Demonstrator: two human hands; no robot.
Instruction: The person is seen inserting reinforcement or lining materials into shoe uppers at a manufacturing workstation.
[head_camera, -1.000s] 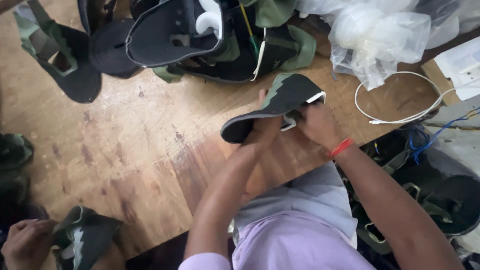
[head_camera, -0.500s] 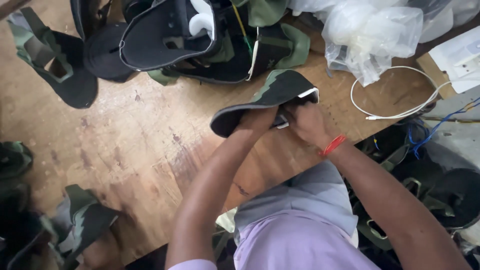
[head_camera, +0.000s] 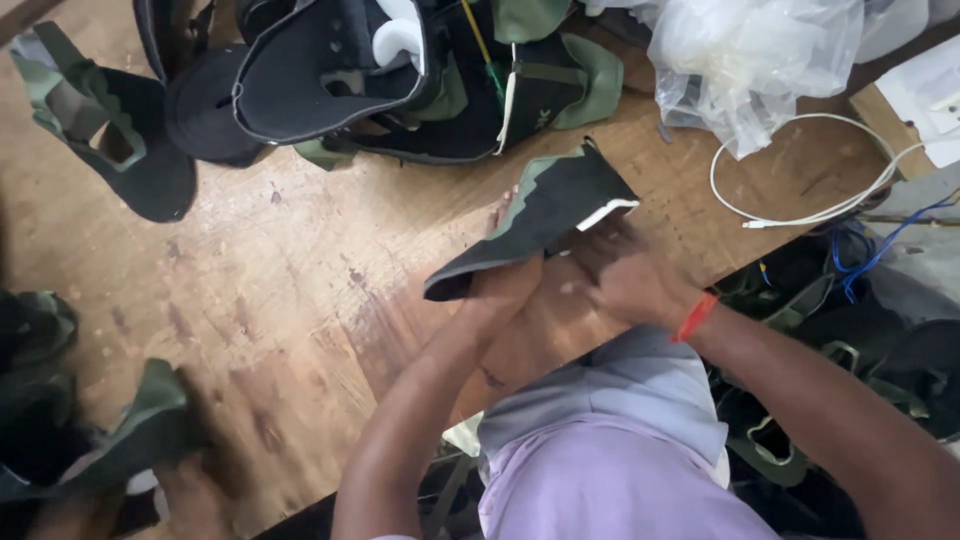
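While raised over the worn wooden table (head_camera: 300, 300), a black-and-green fabric shoe upper (head_camera: 535, 225) is gripped underneath by the left hand (head_camera: 505, 285). Right hand (head_camera: 625, 280) pinches its white-edged end.

A shoe upper (head_camera: 540, 215) sits above the wooden table (head_camera: 250, 300), a pile of uppers (head_camera: 400, 80) behind it, a cable (head_camera: 800, 170) right.

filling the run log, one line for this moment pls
left hand: holds black-and-green shoe upper | right hand: at its white-edged end | below: wooden table
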